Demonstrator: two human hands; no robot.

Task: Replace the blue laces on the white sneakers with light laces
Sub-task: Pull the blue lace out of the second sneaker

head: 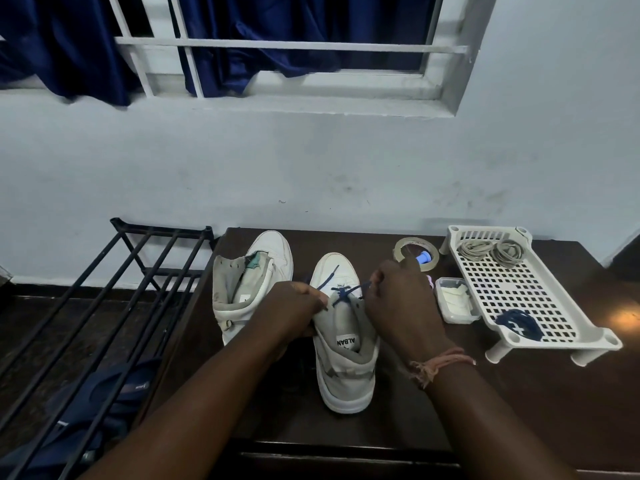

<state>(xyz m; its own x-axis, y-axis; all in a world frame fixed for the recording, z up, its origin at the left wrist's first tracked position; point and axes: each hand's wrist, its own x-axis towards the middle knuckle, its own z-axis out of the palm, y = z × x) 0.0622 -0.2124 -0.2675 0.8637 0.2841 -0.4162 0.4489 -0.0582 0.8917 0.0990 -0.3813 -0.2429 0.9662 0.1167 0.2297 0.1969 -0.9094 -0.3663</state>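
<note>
While the dark table (381, 410) carries everything I need, I work near its middle, and the white tray (540, 306) sits well off beyond my right knuckles. Two coils of light laces (491, 252) lie at the tray's far end, and a bundle of blue lace (517, 323) that is already out lies at its near end. Outside my left fingers stands the bare sneaker (252, 271), with no lace in it that I can see.

Between my palms is the laced sneaker (346, 341), toe pointing away from me. My left hand (294, 306) is curled around the side of its upper, steadying it. My right hand (394, 299) has its fingertips pinched on the blue lace (343, 292), just at the eyelets. Only the lowest crossings look threaded, by my judgement, so this shoe is nearly stripped.

To do it well, I should draw each strand straight out along the line of its eyelet, one crossing at a time, with my left fingers pressing the upper down so the shoe does not lift. A loose end reaches out past my fingertips toward the toe; I should watch that it does not snag. Then this lace belongs in the tray, beside the other blue one.
</note>
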